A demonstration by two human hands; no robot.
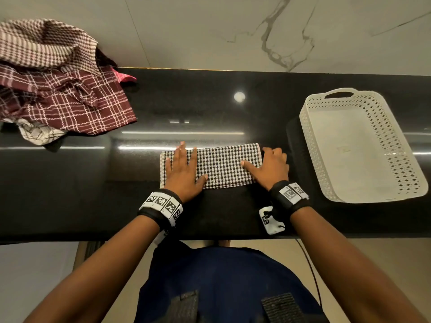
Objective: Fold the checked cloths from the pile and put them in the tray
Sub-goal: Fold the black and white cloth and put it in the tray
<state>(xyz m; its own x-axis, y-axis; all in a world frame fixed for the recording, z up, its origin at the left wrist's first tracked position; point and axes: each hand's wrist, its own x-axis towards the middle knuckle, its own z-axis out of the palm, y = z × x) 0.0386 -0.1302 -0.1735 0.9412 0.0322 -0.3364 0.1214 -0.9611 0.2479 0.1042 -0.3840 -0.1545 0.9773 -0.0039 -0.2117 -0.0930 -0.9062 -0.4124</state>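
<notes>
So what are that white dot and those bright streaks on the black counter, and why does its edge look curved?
In the head view, the white dot and the streaks are probably light glare on the glossy counter; the wide-angle lens bows its edges; the checked cloth is in sharp focus.

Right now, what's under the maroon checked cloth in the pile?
A white cloth with dark lines pokes out from below the maroon checked cloth at its near edge. Whatever else lies under it is covered.
</notes>
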